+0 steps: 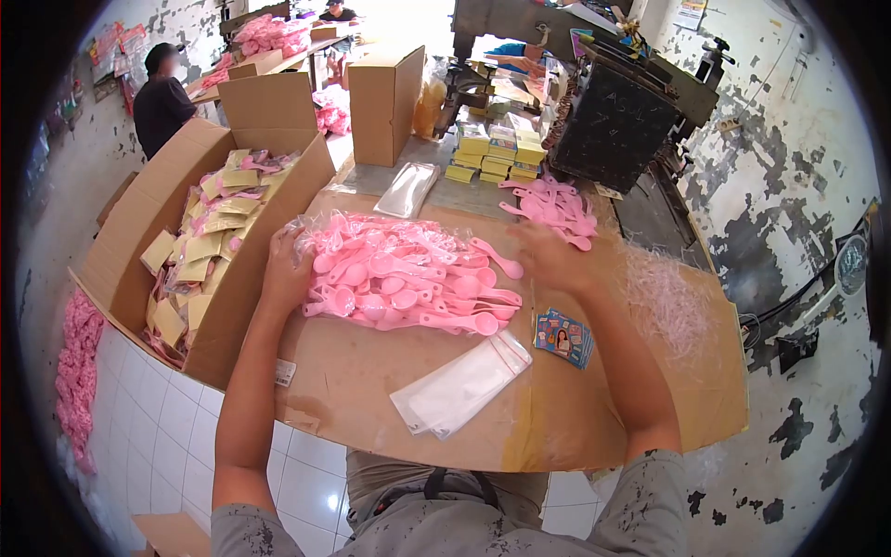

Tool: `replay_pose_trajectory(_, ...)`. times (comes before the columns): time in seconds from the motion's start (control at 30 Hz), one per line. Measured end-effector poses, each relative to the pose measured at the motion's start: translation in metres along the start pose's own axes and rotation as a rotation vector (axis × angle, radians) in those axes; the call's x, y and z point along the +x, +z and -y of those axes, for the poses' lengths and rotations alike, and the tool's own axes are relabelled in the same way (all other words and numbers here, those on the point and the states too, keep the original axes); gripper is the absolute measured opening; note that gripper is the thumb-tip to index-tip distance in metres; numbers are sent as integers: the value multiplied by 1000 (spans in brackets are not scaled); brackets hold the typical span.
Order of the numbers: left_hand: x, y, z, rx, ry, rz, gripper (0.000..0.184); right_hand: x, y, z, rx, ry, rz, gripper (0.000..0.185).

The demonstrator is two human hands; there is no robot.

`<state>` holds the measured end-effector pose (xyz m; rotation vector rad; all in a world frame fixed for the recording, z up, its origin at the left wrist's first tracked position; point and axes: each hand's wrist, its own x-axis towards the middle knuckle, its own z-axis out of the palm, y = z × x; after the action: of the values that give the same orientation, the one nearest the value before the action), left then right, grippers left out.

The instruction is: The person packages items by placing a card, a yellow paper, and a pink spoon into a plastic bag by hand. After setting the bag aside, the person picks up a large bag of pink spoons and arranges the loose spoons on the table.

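A clear plastic bag of pink measuring spoons [399, 278] lies on the cardboard-covered table, many spoons spilling from its right side. My left hand [290, 267] grips the bag's left edge, fingers curled over the plastic. To the right of the bag, my right hand [549, 258] is slightly blurred, with fingers stretched out and nothing visible in them. Just beyond it is a loose heap of pink spoons [552, 206]. Nearer my body lie flat clear plastic sleeves [464, 385] and a small fanned stack of printed cards [563, 339].
At left stands an open carton [251, 269] holding packets with yellowish cards. Stacked small card packs [497, 148], another pack of clear sleeves [408, 189] and a dark machine [613, 121] are at the back. Shredded plastic [664, 297] lies right. A person [162, 102] stands far left.
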<state>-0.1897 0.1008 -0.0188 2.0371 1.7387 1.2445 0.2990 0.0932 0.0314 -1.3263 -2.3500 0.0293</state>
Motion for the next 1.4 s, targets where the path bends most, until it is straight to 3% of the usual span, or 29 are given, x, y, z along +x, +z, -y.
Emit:
replay_pose_trajectory(0.07,0,1,2,2,1,3,46,-1,11,28,156,179,130,45)
replay_pose_trajectory(0.17,1,0,3,2,9,3,47,3,37,2,33,201,80,41)
replay_pose_trajectory(0.27,0,1,1,-11,20,1,46,16,33,12,227,347,-56,38)
replay_pose_trajectory(0.47,1,-1,0,-2,35,-6,46,23,49,5,114,93,59,36)
replay_pose_trajectory(0.57,0,0,0,3,37,-11,46,24,34,-2,80,87,77,35)
replay_pose_trajectory(0.67,1,0,0,5,38,-10,46,24,-14,-1,153,247,264,39)
replay_pose_trajectory(0.77,1,1,2,11,36,-6,46,15,-33,-33,156,281,31,36)
replay_pose_trajectory(0.87,1,0,0,8,24,-1,46,18,-69,-57,216,513,88,39)
replay_pose_trajectory(0.97,-1,0,-1,3,15,2,46,12,-52,-105,-151,376,-265,45)
replay_pose_trajectory(1.07,1,1,1,13,26,-2,46,8,-36,-53,-439,94,-425,36)
replay_pose_trajectory(1.13,1,2,4,34,26,-1,46,10,-20,-24,187,135,-4,40)
replay_pose_trajectory(1.2,1,2,5,24,18,1,46,6,-7,26,314,-66,96,48)
replay_pose_trajectory(1.3,0,0,-1,8,4,12,47,4,1,65,92,-125,132,44)
replay_pose_trajectory(1.4,1,0,0,23,14,6,48,7,2,69,147,58,277,38)
